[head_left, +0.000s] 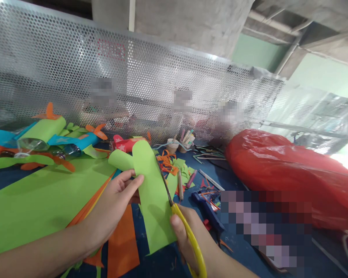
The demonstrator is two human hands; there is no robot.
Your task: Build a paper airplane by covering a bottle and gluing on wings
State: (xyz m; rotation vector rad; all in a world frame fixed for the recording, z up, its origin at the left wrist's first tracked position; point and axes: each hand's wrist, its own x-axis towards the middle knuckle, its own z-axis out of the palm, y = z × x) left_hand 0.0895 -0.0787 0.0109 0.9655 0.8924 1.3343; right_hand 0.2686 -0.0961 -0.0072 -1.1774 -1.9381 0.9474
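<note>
A green paper strip (152,200) with a rounded top end stands tilted between my hands. My left hand (116,204) pinches its left edge between thumb and fingers. My right hand (191,235) is closed around the yellow handles of a pair of scissors (188,227). The dark blades lie along the strip's right edge, pointing up and away. Another rounded green piece (121,159) sits just behind my left fingertips. Below the strip, an orange paper piece (123,245) rests on the blue table (159,266).
Large green sheets (43,197) and paper-and-bottle models (89,141) cover the left. Paper scraps (181,170), a pink marker (191,178), a blue glue gun (208,212) and cups of pens (172,146) lie ahead and right. A red plastic bag (287,173) is at right, before a perforated metal screen (150,77).
</note>
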